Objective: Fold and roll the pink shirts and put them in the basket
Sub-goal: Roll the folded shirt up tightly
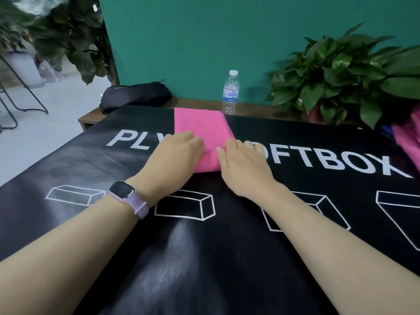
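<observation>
A bright pink shirt folded into a long narrow strip (202, 126) lies on a black glossy table cover printed with white letters and box outlines (204, 258), running away from the person toward the clear plastic water bottle with a white cap (230, 93) that stands just beyond the strip's far end. The near end of the strip is turned over into the start of a roll. The left hand (176, 153) sits on the left part of that rolled end, fingers curled over its top and gripping the cloth; a smartwatch with a pale lilac strap (127, 196) is on that wrist. The right hand (243, 162) sits on the right part of the same end, fingers bent over the fold and thumb lying along the pink fabric. The two hands are close together, with a narrow band of shirt showing between them. More pink cloth (406, 137) shows well to the right of the bottle, at the picture's edge, below a leafy green potted plant (341, 76). A flat black fabric bag (136, 94) lies to the left of the bottle.
</observation>
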